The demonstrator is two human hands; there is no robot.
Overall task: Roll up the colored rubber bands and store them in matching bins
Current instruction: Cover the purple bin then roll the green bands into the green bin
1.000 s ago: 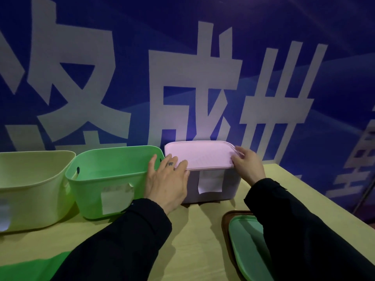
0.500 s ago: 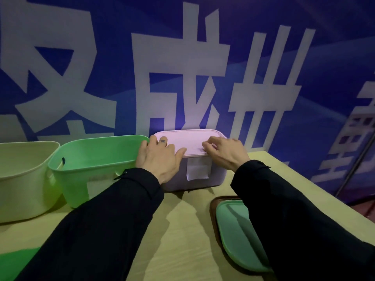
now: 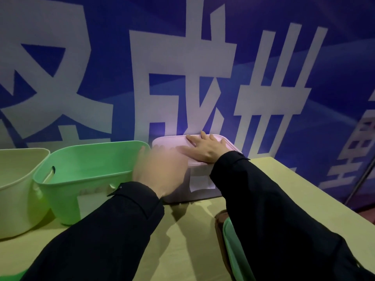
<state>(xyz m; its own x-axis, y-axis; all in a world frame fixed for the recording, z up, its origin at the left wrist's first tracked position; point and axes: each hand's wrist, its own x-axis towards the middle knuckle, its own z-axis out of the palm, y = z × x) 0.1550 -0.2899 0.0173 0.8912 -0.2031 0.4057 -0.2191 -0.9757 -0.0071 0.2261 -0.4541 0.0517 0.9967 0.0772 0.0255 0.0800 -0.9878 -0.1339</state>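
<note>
A pink bin (image 3: 200, 191) with a pink lid (image 3: 168, 141) on top stands at the back of the table against the blue banner. My right hand (image 3: 207, 149) lies flat on the lid with straight fingers pressing down. My left hand (image 3: 160, 169) is motion-blurred at the lid's front left corner; its fingers look spread, and whether it touches the lid is unclear. A green bin (image 3: 87, 179) without a lid stands left of the pink one, and a pale yellow bin (image 3: 18, 197) is further left. No rubber bands are visible.
A green lid (image 3: 233, 252) lies on a brown lid (image 3: 220, 222) on the table's right, partly under my right sleeve. A green patch (image 3: 14, 277) shows at the bottom left corner. The wooden table's right edge (image 3: 324, 191) runs diagonally.
My right hand has slid from the lid's front edge onto its top towards the back and flattened. My left hand is moving at the lid's left corner, now blurred.
</note>
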